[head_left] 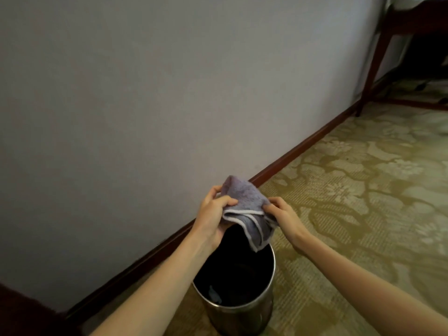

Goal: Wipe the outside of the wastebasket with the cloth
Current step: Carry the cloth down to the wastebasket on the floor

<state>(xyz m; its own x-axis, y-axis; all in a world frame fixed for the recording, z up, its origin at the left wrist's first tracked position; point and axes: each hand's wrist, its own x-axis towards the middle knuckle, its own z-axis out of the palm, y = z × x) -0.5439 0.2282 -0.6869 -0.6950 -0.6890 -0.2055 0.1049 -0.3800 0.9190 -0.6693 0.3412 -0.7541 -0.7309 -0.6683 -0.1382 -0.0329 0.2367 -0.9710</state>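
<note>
A round metal wastebasket with a dark inside stands on the carpet near the wall, its open top facing me. Above its rim I hold a grey-purple cloth with a white edge. My left hand grips the cloth's left side, thumb over the top. My right hand pinches its right side. A folded corner of the cloth hangs down over the basket's far rim. Something small lies at the bottom of the basket.
A pale wall with a dark wooden skirting board runs along the left. Patterned green carpet covers the floor to the right. A dark wooden table leg stands at the far right corner.
</note>
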